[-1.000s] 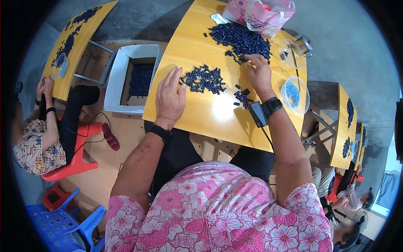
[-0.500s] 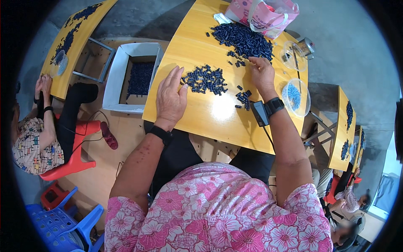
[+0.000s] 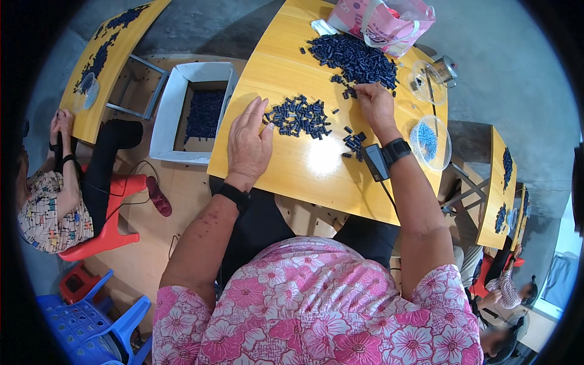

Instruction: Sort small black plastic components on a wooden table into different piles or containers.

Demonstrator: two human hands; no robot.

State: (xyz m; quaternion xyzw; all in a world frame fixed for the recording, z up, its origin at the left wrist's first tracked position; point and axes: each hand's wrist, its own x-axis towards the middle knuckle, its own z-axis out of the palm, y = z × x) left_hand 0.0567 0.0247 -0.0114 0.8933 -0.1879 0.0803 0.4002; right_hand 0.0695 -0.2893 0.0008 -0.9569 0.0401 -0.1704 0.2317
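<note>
Left hand (image 3: 248, 143) lay flat and open on the yellow bench (image 3: 316, 170), fingertips touching the small pile of dark blue pieces (image 3: 299, 115). Right hand (image 3: 375, 104) rested at the near edge of the large pile (image 3: 354, 58) — fingers curled, seemingly pinching a piece, though too small to tell. Just right: two clear bowls (image 3: 431, 141). Beyond — pink bag (image 3: 389, 21).
</note>
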